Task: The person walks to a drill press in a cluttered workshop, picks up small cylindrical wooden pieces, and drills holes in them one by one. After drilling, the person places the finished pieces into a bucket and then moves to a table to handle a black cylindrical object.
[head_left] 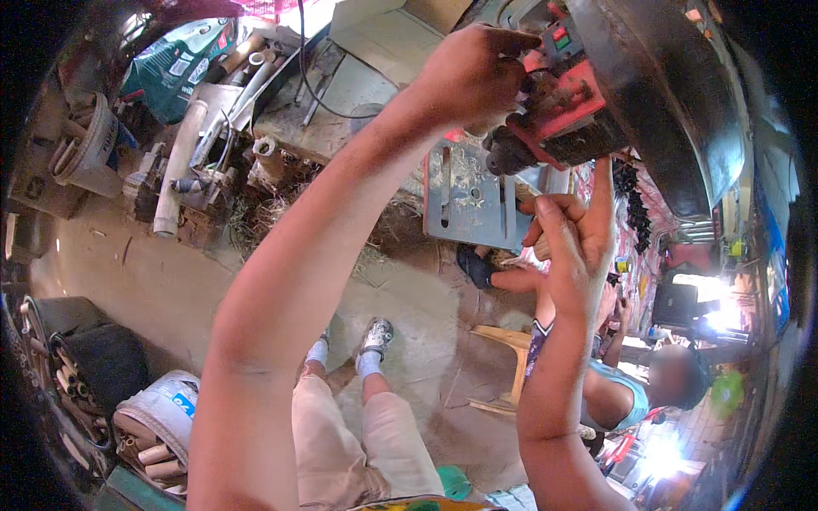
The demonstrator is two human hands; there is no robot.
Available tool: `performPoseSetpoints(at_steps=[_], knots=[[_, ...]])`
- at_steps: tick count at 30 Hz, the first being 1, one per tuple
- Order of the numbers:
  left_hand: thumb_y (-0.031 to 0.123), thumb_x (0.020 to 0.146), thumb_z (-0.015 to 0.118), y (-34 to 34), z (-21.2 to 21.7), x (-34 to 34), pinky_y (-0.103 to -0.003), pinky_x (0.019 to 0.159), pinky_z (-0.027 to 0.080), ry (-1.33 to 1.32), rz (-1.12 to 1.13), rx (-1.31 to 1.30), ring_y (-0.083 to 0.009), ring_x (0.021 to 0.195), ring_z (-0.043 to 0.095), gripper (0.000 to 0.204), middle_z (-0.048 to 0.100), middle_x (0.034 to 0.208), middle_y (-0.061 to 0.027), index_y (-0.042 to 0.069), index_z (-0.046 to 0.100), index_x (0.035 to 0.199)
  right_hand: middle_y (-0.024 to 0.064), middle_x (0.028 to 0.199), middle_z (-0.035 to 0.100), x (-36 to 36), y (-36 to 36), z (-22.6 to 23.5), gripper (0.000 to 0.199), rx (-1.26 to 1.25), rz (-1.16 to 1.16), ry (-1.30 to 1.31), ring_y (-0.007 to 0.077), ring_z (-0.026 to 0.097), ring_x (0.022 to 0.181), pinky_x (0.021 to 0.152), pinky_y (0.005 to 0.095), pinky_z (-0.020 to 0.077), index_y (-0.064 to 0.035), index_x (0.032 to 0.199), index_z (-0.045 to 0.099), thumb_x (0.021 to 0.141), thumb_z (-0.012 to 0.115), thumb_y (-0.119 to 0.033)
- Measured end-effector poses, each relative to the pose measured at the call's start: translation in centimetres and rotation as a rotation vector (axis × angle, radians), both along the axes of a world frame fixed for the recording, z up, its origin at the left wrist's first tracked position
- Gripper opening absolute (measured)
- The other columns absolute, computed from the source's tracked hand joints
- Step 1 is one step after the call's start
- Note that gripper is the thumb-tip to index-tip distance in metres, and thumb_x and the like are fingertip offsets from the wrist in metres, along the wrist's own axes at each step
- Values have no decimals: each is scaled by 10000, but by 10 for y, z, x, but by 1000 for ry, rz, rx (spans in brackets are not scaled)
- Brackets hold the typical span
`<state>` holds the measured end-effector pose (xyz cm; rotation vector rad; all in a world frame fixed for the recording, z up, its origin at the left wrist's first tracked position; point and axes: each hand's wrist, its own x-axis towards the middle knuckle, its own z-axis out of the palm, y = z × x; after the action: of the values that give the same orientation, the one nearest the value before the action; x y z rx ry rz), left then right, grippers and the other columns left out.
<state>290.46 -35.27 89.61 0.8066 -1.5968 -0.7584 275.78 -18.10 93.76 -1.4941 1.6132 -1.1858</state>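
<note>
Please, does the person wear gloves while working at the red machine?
No, the left hand at the red machine and the right hand below it both show bare skin.

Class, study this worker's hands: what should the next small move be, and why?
Probably draw the right hand back a little: its extended finger reaches up close by the red machine, while the left hand is at that machine too.

Left hand (479,78) high, right hand (584,234) (some fingers (569,206) curled) lower.
</note>
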Motion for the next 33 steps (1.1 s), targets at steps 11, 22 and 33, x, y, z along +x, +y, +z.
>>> performPoseSetpoints(at_steps=[11,22,33], knots=[[121,862,572,-33,6,-8,-376,757,545,61,-255,-105,-244,782,716,380,728,878,-191,63,689,1218,123,873,684,7,1,-3,872,35,-77,-44,126,608,623,533,238,476,-121,1598,115,905,639,-46],[49,879,629,-50,5,9,-419,884,518,-261,-359,-498,-214,844,664,161,707,866,-109,-21,665,1020,23,765,628,-9,4,0,852,127,-20,-50,78,564,650,569,231,450,-104,1590,185,900,685,-79],[0,832,593,61,-26,83,-291,748,522,93,12,744,-183,855,634,458,652,992,-101,-23,556,1288,31,792,629,-65,15,8,374,-137,-258,-215,81,581,660,569,217,440,-67,1298,631,949,665,-196]])
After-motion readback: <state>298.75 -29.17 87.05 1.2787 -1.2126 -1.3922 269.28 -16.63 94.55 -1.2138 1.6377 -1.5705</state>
